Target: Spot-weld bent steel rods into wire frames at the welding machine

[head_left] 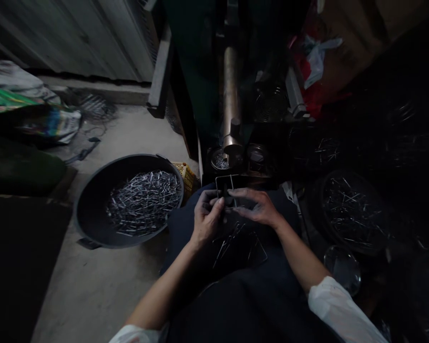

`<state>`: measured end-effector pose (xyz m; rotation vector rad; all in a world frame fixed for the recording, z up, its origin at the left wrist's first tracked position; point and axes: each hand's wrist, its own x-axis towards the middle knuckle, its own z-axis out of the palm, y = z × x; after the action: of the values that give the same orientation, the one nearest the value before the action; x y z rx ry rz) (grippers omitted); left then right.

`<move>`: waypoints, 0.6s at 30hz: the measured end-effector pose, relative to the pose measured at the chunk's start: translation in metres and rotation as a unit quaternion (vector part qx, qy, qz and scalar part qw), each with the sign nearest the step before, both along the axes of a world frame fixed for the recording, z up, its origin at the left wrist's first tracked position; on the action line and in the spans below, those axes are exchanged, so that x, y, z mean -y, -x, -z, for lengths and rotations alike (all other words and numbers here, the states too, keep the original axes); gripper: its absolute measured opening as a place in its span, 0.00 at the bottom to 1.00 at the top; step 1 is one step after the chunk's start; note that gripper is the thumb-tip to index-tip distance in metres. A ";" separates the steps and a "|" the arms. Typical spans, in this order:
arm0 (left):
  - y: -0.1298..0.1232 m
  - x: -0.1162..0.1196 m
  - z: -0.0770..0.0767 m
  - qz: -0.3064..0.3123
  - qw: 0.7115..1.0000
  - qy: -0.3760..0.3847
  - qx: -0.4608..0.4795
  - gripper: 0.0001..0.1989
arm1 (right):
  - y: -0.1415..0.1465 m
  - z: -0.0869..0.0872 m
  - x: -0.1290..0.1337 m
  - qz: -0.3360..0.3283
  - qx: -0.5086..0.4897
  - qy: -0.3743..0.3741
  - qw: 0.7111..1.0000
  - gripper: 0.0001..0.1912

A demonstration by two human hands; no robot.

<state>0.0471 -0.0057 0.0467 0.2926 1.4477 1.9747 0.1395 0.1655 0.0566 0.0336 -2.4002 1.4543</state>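
A thin bent wire frame [224,176], roughly square, is held up in front of the machine's metal arm [231,95]. My left hand [208,212] grips its left side between thumb and fingers. On the frame's right side, my right hand [255,205] pinches the wire with thumb and forefinger. Several more bent wire pieces [229,242] lie on my dark-clothed lap, below both hands. Dim light hides the exact contact of the fingertips.
To the left on the concrete floor stands a wide black basin [93,200] with a heap of metal wire pieces [145,202]. A yellow crate [186,176] sits behind it. On the dark right side is another container of wire pieces [353,209], near a clear round lid or dish [342,269].
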 end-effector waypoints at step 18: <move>0.008 -0.007 -0.001 -0.004 1.000 -0.023 0.006 0.17 | 0.008 -0.005 -0.005 0.001 0.003 -0.011 1.000 0.24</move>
<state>0.0393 0.0014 0.0478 0.2937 1.3990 2.0156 0.1314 0.1707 0.0613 0.0323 -2.4200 1.4301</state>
